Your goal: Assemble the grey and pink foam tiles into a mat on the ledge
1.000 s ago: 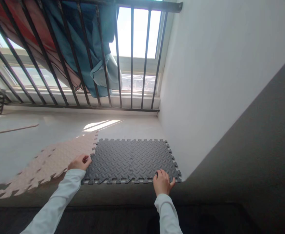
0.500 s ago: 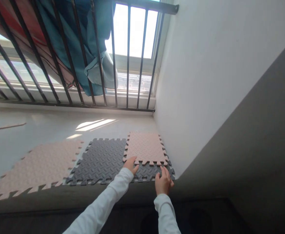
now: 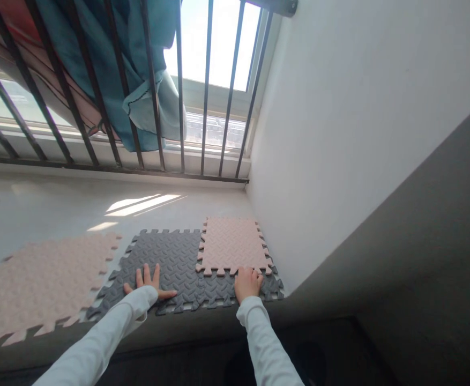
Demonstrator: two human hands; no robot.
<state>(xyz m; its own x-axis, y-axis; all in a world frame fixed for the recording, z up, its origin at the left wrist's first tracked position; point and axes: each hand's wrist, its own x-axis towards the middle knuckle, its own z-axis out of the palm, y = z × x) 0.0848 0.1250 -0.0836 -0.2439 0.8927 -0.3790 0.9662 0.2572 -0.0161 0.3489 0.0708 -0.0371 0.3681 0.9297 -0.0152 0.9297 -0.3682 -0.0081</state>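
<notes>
One square pink foam puzzle tile [image 3: 231,244] lies at two o'clock on two joined gray foam tiles [image 3: 164,252], long axis nine to three; one pink foam mat [image 3: 50,281] lies at nine. The left hand [image 3: 150,283] spreads over the gray; the right hand [image 3: 248,283] curls at the pink tile's edge facing six, whether pinching unclear.

A head-worn camera (the sole view) looks forward and down along the wearer's sleeves [image 3: 98,338] toward nearby gray mats [image 3: 166,252], window [image 3: 223,43] at top.
</notes>
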